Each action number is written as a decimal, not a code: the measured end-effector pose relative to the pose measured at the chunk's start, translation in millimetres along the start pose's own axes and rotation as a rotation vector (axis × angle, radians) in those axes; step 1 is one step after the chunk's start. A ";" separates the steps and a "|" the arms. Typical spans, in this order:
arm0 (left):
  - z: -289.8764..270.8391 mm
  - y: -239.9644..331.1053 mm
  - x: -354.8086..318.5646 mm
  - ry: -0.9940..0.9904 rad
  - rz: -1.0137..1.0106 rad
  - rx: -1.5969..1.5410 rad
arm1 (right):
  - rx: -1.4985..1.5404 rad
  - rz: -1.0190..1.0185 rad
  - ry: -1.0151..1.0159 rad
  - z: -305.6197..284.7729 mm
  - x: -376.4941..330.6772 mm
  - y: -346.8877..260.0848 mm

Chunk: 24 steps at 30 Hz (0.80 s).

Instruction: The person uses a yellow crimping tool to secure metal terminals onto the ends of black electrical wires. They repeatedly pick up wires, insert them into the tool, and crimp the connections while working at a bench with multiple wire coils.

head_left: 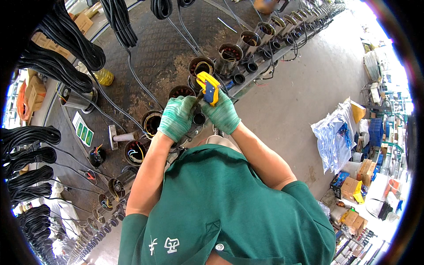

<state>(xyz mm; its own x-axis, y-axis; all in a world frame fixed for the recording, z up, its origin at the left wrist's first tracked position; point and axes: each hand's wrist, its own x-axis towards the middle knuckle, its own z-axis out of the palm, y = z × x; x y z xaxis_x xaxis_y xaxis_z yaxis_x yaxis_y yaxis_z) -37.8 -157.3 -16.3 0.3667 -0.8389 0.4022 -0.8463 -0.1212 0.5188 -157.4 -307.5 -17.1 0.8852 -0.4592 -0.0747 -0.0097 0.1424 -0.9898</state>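
Note:
Green knitted gloves cover both of my hands. My right hand [221,114] is closed around a yellow and dark blue wire stripper [210,89], its yellow end pointing away from me. Close beside it, my left hand [177,118] has its fingers curled in; whatever they pinch is hidden. The hands are near the bench's front edge, above a row of metal motor cylinders. One open cylinder [182,91] shows just beyond my left hand. Another [201,66], with pale wires inside, stands behind the stripper. A black round fitting [199,119] sits between my wrists.
More open cylinders [229,54] line the dark bench [150,48]. A hammer [123,137] lies left of my hands, near a white and green card [83,129]. Black cable coils [73,37] hang at the left. Plastic-wrapped goods [333,134] stand across the floor.

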 end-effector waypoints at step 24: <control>16.2 1.1 -2.0 0.074 -0.212 -0.113 | 0.387 0.417 0.029 -44.8 -26.9 17.4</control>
<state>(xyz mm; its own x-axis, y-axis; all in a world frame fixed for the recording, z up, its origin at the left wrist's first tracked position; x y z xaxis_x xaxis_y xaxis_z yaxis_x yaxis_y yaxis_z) -45.7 -164.4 -28.8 0.5621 -0.7596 0.3272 -0.7005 -0.2269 0.6766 -202.1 -332.0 -37.8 0.8299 -0.3183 -0.4582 -0.1795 0.6253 -0.7595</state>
